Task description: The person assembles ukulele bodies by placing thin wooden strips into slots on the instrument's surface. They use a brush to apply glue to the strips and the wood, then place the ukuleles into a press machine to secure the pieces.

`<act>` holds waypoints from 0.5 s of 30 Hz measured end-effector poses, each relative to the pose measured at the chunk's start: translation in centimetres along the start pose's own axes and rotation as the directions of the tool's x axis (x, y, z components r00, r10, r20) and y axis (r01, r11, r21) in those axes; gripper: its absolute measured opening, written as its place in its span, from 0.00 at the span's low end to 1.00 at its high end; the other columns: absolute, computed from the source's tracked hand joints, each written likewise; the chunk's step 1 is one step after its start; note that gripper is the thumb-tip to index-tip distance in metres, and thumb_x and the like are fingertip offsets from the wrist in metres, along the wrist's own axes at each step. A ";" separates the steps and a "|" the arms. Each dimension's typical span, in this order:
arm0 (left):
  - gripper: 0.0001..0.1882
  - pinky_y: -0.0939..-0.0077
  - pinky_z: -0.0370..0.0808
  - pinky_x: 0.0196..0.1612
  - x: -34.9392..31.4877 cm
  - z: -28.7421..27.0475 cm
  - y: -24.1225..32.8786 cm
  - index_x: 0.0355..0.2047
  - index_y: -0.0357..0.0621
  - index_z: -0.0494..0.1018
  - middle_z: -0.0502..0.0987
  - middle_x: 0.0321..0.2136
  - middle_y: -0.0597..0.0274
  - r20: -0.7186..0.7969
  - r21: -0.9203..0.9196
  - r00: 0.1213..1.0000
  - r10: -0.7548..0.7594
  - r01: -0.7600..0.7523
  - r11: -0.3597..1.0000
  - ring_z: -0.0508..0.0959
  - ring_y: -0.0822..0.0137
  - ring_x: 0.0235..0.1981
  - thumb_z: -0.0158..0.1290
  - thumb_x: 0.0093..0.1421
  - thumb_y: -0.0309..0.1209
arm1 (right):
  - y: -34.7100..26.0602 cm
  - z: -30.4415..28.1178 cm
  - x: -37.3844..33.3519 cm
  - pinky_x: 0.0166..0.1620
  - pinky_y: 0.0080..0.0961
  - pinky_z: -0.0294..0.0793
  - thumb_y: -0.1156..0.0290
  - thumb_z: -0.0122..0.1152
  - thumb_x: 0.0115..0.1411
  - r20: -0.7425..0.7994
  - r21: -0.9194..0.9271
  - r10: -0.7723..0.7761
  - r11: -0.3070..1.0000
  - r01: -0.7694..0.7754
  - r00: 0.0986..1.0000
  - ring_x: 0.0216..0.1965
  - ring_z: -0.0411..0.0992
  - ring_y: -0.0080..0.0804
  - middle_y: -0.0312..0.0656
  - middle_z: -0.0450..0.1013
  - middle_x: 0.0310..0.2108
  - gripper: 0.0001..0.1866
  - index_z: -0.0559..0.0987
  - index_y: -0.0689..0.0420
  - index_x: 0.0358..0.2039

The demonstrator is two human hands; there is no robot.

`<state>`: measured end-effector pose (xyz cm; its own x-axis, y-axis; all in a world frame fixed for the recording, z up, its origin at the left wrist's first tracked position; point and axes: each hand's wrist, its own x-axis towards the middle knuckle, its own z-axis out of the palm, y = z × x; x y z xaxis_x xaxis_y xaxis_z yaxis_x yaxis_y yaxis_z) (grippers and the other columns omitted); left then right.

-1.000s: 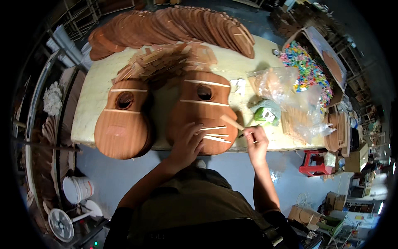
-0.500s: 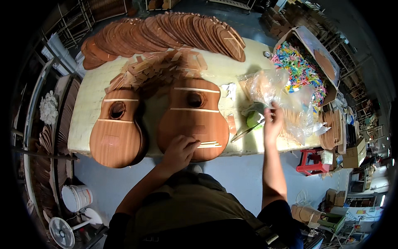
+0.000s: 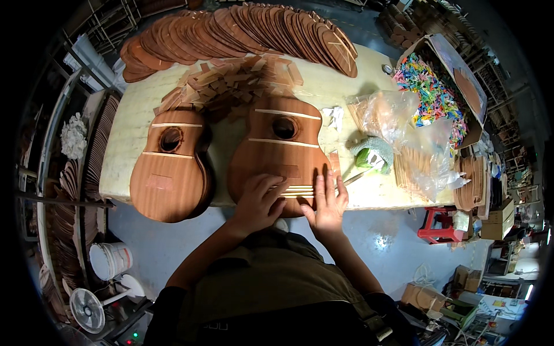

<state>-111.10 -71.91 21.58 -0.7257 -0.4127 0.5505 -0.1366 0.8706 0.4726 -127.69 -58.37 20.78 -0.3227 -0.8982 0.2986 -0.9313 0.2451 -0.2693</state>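
Several thin pale wooden strips (image 3: pixel 299 191) lie side by side over the lower part of a guitar-shaped wooden panel (image 3: pixel 271 157). My left hand (image 3: pixel 258 202) is closed round their left ends. At their right ends rests my right hand (image 3: pixel 328 209), its fingers stretched out and the fingertips on the panel's edge. This panel bears two pale crosswise braces, a ringed soundhole (image 3: pixel 285 128) and a flat patch in the middle. Beside it on the left is a similar guitar-shaped panel (image 3: pixel 167 187), apparently topping a stack, also with two braces.
Behind lie small wooden pieces (image 3: pixel 231 81) and a long fanned row of rounded panels (image 3: pixel 231 34). To the right are a bowl (image 3: pixel 378 149) with a brush (image 3: pixel 356 176), plastic bags (image 3: pixel 430 147) and a box of colourful clips (image 3: pixel 424 92). A red stool (image 3: pixel 437 226) stands beyond the table's front.
My right hand has come left and down from near the bowl to the strips' right ends. My left hand still holds them. The whole view has shifted slightly.
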 end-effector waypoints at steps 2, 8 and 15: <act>0.24 0.60 0.67 0.51 -0.1 0.2 -0.1 0.48 0.43 0.71 0.70 0.47 0.58 0.000 0.003 1.000 -0.013 0.013 1.000 0.69 0.53 0.49 0.59 0.49 0.27 | 0.6 0.4 -1.0 0.62 0.58 0.41 0.40 0.51 0.56 -0.034 -0.007 0.058 0.998 -0.059 0.998 0.65 0.45 0.61 0.55 0.47 0.67 0.46 0.57 0.61 0.65; 0.21 0.61 0.68 0.48 -0.2 0.3 -0.2 0.46 0.41 0.71 0.71 0.43 0.58 0.033 0.002 0.999 -0.020 0.020 1.000 0.70 0.54 0.44 0.57 0.50 0.26 | -1.1 -0.6 -0.2 0.62 0.58 0.40 0.43 0.52 0.58 0.178 -0.065 -0.070 0.994 0.083 0.982 0.65 0.43 0.61 0.57 0.40 0.68 0.43 0.55 0.58 0.66; 0.08 0.66 0.70 0.40 -0.1 0.5 -0.9 0.35 0.41 0.76 0.73 0.32 0.61 0.057 -0.166 0.990 -0.131 0.139 0.976 0.72 0.59 0.37 0.55 0.53 0.24 | 6.0 4.5 -0.8 0.60 0.42 0.54 0.63 0.60 0.60 -0.276 0.442 0.665 0.729 -0.523 0.694 0.58 0.55 0.53 0.59 0.55 0.58 0.34 0.59 0.67 0.60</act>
<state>-111.25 -72.54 20.79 -0.7388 -0.5075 0.4434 -0.1227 0.7483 0.6519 -132.23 -57.81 14.80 -0.8898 -0.3597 0.2808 -0.4357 0.4872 -0.7568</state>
